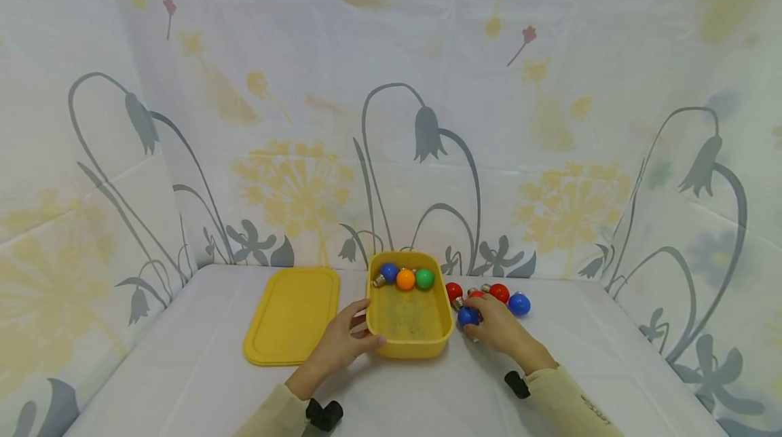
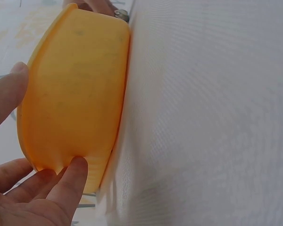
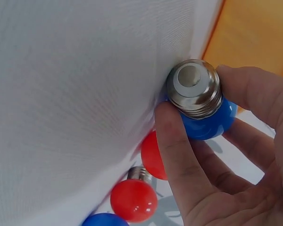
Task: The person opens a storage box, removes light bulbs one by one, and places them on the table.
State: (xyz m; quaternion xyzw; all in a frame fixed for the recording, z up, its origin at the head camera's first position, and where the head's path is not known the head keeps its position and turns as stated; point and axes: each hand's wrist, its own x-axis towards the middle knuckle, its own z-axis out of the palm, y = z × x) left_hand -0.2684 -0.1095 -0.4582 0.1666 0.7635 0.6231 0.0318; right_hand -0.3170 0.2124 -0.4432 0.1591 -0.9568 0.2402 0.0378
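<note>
A yellow plastic box (image 1: 408, 349) stands on the table with blue, orange and green light bulbs (image 1: 405, 279) at its far end. My left hand (image 1: 339, 342) holds the box's near left corner; in the left wrist view its thumb (image 2: 9, 94) lies at the rim and its fingers (image 2: 73, 183) on the wall. Right of the box, my right hand (image 1: 497, 327) grips a blue light bulb (image 1: 468, 316) between thumb and fingers. Its silver screw base (image 3: 198, 92) points toward the right wrist camera. Red bulbs (image 3: 133, 200) lie just beyond this hand.
A flat yellow lid (image 1: 292, 315) lies left of the box. Several red bulbs (image 1: 499, 293) and another blue bulb (image 1: 519, 304) lie on the white-covered table (image 1: 605, 355) at the right. A patterned cloth wall (image 1: 397, 186) stands behind the table.
</note>
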